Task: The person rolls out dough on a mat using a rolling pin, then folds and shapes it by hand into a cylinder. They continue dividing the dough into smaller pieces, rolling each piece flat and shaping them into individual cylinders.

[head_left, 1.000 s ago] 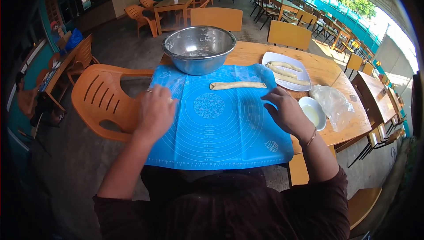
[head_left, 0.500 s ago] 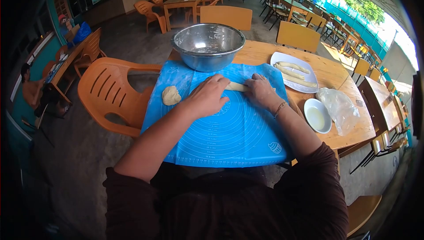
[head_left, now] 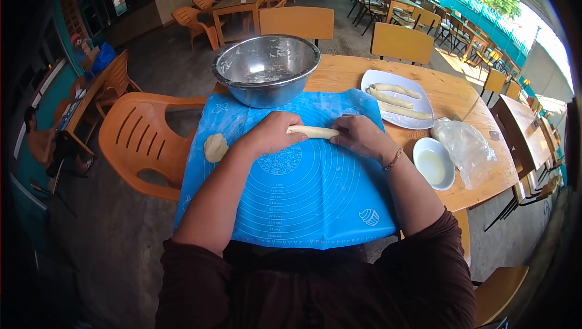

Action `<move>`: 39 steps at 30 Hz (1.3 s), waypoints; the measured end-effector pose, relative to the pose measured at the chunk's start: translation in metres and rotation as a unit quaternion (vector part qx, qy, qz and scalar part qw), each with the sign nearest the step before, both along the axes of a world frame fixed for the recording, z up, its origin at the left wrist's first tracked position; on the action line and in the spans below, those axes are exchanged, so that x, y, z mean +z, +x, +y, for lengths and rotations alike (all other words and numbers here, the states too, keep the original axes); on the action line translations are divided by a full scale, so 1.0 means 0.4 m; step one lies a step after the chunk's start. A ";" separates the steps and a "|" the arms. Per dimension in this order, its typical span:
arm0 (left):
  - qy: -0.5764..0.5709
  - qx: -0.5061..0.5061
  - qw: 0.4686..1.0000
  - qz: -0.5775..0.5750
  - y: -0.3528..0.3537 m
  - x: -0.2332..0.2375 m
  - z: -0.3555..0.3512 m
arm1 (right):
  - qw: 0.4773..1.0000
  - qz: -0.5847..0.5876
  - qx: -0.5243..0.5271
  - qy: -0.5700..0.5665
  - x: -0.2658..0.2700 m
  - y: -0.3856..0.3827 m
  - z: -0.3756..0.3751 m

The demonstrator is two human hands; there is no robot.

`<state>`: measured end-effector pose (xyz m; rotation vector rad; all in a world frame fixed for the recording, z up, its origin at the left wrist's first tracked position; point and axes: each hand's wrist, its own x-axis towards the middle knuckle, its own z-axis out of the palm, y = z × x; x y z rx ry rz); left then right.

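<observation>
A pale rope of dough point(head_left: 313, 131) stretches between my two hands above the blue silicone mat point(head_left: 303, 202). My left hand point(head_left: 276, 132) is closed around its left end, and my right hand point(head_left: 359, 134) grips the other end with fingers curled. Both ends of the rope are hidden inside the hands. A rounded lump of dough point(head_left: 215, 148) rests on the mat to the left, beside my left forearm. On a white plate point(head_left: 377, 78) at the right lie several finished-looking dough rolls point(head_left: 397, 100).
Behind the mat stands a steel mixing bowl point(head_left: 267, 71) dusted with flour. A small white bowl point(head_left: 433, 164) of pale liquid and a clear plastic bag point(head_left: 465, 147) sit on the wooden table point(head_left: 464, 102) at right. An orange chair point(head_left: 145, 141) is at left; a person point(head_left: 41, 138) sits farther off.
My hands have gone from pressing the dough rope flat on the mat to gripping its two ends, leaving its middle exposed. The view has shifted slightly.
</observation>
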<state>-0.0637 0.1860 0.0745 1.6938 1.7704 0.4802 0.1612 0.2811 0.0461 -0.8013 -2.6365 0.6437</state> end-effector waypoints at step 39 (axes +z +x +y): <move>0.042 0.095 0.764 -0.637 -0.012 -0.050 0.001 | 0.943 -0.034 -0.195 0.266 -0.061 -0.024 0.027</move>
